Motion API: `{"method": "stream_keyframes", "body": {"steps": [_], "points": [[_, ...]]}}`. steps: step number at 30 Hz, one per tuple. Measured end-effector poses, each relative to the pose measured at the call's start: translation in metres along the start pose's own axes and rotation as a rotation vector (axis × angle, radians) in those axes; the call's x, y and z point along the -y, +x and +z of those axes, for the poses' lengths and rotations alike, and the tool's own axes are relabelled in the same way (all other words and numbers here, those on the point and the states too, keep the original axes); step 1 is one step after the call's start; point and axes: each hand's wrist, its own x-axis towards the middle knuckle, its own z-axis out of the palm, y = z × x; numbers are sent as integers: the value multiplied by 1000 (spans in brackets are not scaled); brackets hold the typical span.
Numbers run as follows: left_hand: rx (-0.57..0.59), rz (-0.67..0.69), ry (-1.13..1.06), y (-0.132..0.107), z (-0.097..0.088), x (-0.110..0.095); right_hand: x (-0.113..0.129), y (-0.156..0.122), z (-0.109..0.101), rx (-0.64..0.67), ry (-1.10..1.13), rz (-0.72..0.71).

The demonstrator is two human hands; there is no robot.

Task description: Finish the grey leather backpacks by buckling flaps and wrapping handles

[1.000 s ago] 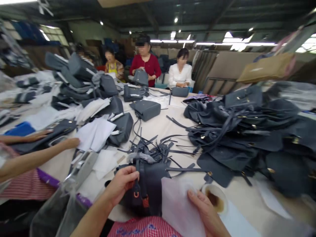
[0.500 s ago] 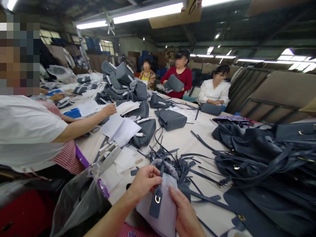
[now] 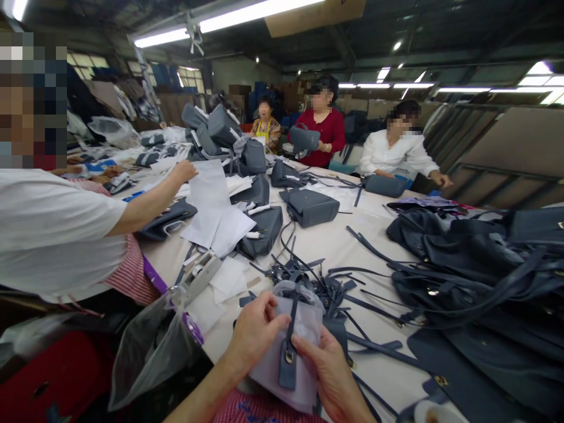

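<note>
A small bag wrapped in a translucent white cover [image 3: 269, 370] is in front of me, low at the table's near edge. Down its front lies a dark blue-grey strap tab [image 3: 288, 376] with a gold-coloured metal ring near its lower part. My left hand [image 3: 258, 329] grips the bag's upper left, fingers curled, thumb beside the strap. On the right side, my right hand [image 3: 330, 367] clasps the bag with its thumb against the strap just above the ring. Just beyond is a heap of thin dark straps [image 3: 328, 291].
Dark blue-grey bags [image 3: 458, 294] pile up on the right. Across the table [image 3: 317, 247] stand a finished-looking bag [image 3: 311, 207] and a heap of others [image 3: 224, 126]. On the left, a co-worker's arm [image 3: 145, 208] reaches over white paper sheets [image 3: 209, 200]. A plastic sack [image 3: 145, 352] hangs at the edge.
My left hand's pinch on the strap has loosened and moved slightly left. My right thumb has come onto the strap. The left co-worker has lifted a paper sheet.
</note>
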Motion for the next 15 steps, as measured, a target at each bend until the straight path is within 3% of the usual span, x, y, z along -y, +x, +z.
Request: {"method": "stream_keyframes", "body": {"steps": [3, 7, 12, 15], "points": [[-51, -36, -16, -2, -16, 7, 3, -1, -3, -8, 8, 28], [190, -239, -307, -4, -23, 17, 6, -2, -5, 1, 13, 66], [366, -361, -710, -4, -13, 9, 6, -4, -4, -7, 5, 37], [341, -404, -718, -1, -2, 3, 4, -4, -2, -12, -23, 6]]}}
